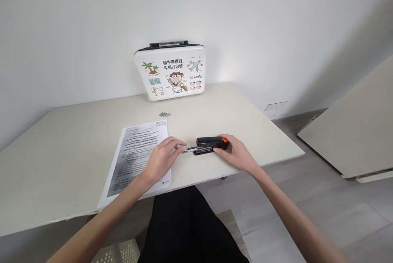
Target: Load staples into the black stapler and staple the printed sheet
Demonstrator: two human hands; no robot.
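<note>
lap: black clothing at the bottom edge, under the front of the table point(61, 160).
left hand point(161, 160): lies on the right edge of the paper point(135, 160), fingers loosely curled, thumb and forefinger tips pinched on the rail point(188, 149).
rail: a thin metal strip poking out of the stapler's front, toward the paper.
stapler point(210, 145): black with an orange rear, flat on the table near its front edge, just right of the paper, between the two hands.
right hand point(236, 154): half closed over the orange rear end, pressing the stapler down.
step: by the look of it, the rail is drawn out and worked on while the body is pinned.
next move: whichever way the rail goes, it calls for a straight pull or push along the stapler's length and a steady right hand.
rail's load: too small to tell whether anything sits in it.
staples point(165, 114): a few short strips loose beyond the paper, well apart from the stapler.
case point(170, 72): upright against the wall at the back, apparently shut, contents hidden.
</note>
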